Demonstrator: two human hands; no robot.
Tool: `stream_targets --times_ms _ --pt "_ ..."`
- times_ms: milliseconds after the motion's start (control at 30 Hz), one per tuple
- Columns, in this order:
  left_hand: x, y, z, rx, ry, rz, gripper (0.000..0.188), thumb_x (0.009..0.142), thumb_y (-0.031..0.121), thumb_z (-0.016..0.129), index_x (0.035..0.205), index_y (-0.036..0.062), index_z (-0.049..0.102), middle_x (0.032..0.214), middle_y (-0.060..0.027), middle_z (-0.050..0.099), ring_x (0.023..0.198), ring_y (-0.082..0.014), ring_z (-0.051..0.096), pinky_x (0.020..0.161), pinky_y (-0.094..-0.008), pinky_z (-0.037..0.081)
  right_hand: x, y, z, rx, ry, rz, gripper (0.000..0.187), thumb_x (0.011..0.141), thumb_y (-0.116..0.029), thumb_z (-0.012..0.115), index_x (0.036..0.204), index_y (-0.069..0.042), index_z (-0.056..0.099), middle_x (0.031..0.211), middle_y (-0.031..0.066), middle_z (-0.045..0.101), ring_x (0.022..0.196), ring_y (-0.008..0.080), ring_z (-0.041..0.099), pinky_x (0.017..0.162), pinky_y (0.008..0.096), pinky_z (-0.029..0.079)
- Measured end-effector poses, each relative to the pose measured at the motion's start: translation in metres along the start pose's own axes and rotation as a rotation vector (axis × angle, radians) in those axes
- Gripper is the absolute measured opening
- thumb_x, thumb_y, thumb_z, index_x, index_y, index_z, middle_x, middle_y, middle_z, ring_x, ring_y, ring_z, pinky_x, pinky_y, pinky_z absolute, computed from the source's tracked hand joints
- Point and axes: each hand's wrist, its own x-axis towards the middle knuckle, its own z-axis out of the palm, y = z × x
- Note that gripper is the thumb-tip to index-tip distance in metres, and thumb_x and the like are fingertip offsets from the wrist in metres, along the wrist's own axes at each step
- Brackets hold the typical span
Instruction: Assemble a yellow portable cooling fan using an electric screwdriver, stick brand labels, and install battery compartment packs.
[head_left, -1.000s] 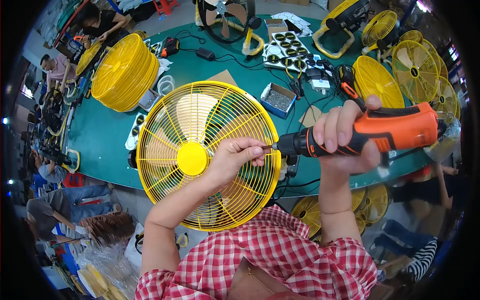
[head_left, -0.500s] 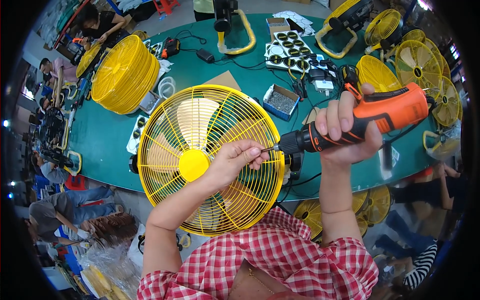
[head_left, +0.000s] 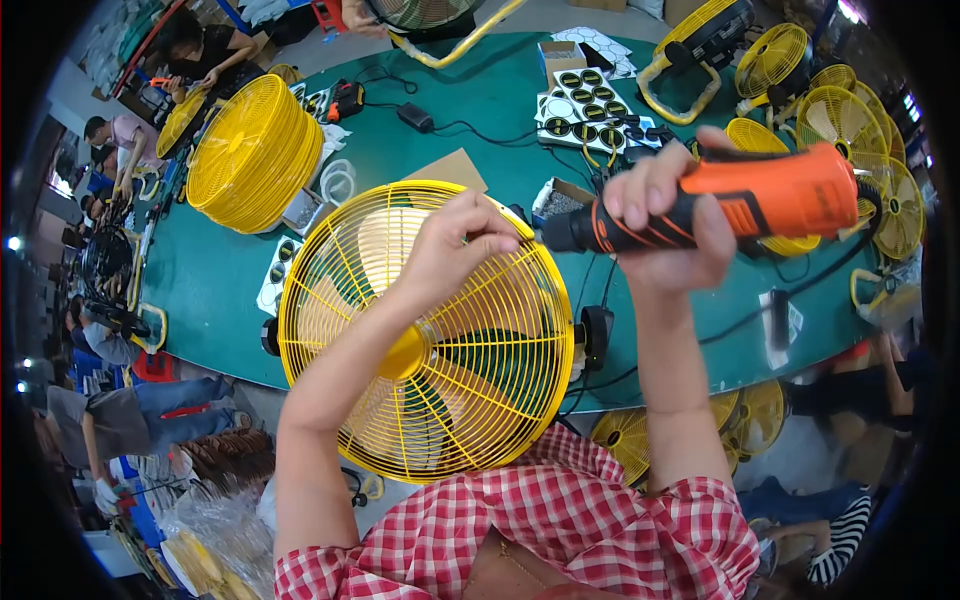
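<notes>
Slanting in from below, the left hand (head_left: 462, 245) presses thumb and fingers together, on what I cannot tell, higher than a moment ago, with one yellow fan (head_left: 407, 356) beneath them, while the right hand (head_left: 665, 215) curls its fingers around one orange drill (head_left: 785, 195) just right of them.

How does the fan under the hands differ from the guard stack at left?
Build: the fan shows tan blades; the guard stack is many guards piled together.
Contact: the left hand is at the fan's upper-right edge; neither hand is on the guard stack.
Place: the fan is nearer the wearer than the guard stack.
Shared: round, yellow wire grilles.
</notes>
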Motion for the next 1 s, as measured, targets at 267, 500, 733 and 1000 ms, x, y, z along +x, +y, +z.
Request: stream_targets --times_ms 267,500,733,1000 --pt "0.054 -0.043 -0.024 0.379 -0.225 0.238 0.027 0.068 -0.009 0.054 0.089 0.0029 0.066 0.081 -0.0102 0.049 0.082 -0.0257 0.050 0.069 -0.0329 0.042 0.021 0.063 -0.014 -0.334 0.073 0.134 0.039 0.073 -0.001 0.062 0.107 0.005 0.045 0.070 0.0048 0.056 0.059 0.0103 0.056 0.056 0.0229 0.046" --pt "0.063 -0.064 -0.015 0.482 -0.245 0.204 0.033 0.062 -0.011 0.054 0.089 0.0042 0.067 0.082 -0.0112 0.047 0.087 -0.0272 0.048 0.077 -0.0348 0.042 0.023 0.083 -0.024 -0.525 -0.089 0.210 0.039 0.073 -0.002 0.062 0.108 0.001 0.046 0.069 0.0047 0.054 0.059 0.0101 0.055 0.056 0.0238 0.046" --pt "0.094 -0.155 -0.046 0.588 -0.342 0.080 0.029 0.071 0.025 0.062 0.095 0.0080 0.065 0.102 -0.0141 0.057 0.105 -0.0305 0.046 0.088 -0.0381 0.039 0.034 0.099 -0.009 -0.737 -0.361 0.224 0.039 0.069 0.000 0.065 0.105 -0.001 0.051 0.073 0.0005 0.057 0.063 0.0062 0.053 0.059 0.0212 0.044" --pt "0.097 -0.097 -0.044 0.143 -0.440 -0.042 0.057 0.069 0.034 0.068 0.122 0.0215 0.052 0.127 -0.0095 0.048 0.125 -0.0237 0.033 0.101 -0.0354 0.030 0.037 0.092 -0.011 -0.645 -0.351 0.376 0.042 0.061 -0.010 0.072 0.099 -0.002 0.056 0.084 0.0068 0.062 0.072 0.0123 0.058 0.070 0.0252 0.046"
